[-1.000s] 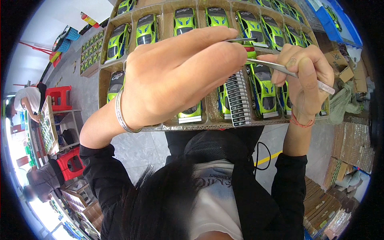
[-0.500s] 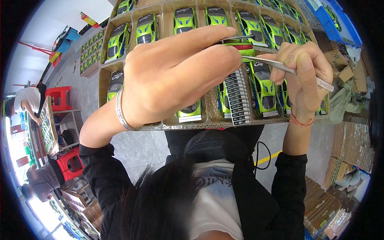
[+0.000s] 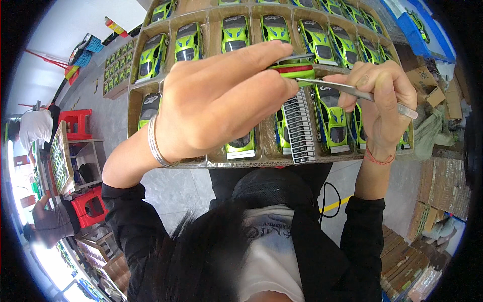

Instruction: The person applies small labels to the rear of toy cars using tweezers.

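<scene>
A green toy car [image 3: 302, 73] with a red rear band is held above the tray [image 3: 241, 164], between its near and far edges and slightly right of center. The left hand [image 3: 221, 98] has its grip closed around the car body; the fingers cover most of it. The right hand [image 3: 383, 95], above the tray's right part, has its grip pinched on metal tweezers [image 3: 359, 92]. The tweezer tips point left and meet the car's rear in view; contact cannot be confirmed. A black-and-white strip [image 3: 301, 131] runs from below the car to the tray's near edge. Further toy cars [image 3: 235, 33] occupy the tray compartments in rows. A blue bin [image 3: 443, 35] stands beyond the far right corner. Stacked cardboard [image 3: 436, 186] lies beyond the right edge; a red stool [image 3: 75, 122] stands beyond the left edge.
</scene>
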Demonstrator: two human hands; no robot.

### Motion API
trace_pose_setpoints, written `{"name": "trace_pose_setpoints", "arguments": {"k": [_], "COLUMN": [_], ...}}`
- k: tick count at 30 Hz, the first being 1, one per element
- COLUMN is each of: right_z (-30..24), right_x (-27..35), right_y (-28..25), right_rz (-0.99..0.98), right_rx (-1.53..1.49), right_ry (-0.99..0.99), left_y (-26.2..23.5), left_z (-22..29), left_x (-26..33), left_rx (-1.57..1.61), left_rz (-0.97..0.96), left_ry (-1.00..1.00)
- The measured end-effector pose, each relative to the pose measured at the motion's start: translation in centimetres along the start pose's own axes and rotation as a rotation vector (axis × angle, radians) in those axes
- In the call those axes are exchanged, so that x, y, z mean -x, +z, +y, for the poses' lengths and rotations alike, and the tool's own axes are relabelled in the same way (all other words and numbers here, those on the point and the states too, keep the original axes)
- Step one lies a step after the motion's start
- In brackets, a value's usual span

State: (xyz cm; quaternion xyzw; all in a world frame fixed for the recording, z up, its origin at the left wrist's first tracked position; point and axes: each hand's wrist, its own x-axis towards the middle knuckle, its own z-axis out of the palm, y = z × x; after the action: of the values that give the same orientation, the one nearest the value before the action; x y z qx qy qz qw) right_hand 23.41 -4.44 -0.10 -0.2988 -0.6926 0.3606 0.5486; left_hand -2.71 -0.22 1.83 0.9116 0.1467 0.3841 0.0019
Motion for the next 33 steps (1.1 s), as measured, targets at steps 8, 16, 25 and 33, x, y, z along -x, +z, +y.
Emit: {"name": "trace_pose_setpoints", "arguments": {"k": [8, 16, 25, 33], "right_z": [0.7, 1.1, 1.2, 1.7], "right_x": [0.3, 0.9, 0.7, 0.4], "right_y": [-3.0, -0.3, -0.4, 0.1], "right_rz": [0.184, 0.083, 0.143, 0.175], "right_rx": [-0.339, -0.167, -0.192, -0.181], "right_ry": [-0.041, 0.289, 0.594, 0.649], "left_y": [-1.9, 0.6, 2.9, 3.8], "left_z": [-3.5, -20.3, -21.9, -23.3], "left_x": [-1.6, 2.2, -0.8, -2.9], "left_rx": [-0.169, -0.292, -0.218, 0.231], "left_rz": [0.157, 0.162, -0.2, -0.058], "left_ry": [0.023, -0.302, -0.257, 0.288]}}
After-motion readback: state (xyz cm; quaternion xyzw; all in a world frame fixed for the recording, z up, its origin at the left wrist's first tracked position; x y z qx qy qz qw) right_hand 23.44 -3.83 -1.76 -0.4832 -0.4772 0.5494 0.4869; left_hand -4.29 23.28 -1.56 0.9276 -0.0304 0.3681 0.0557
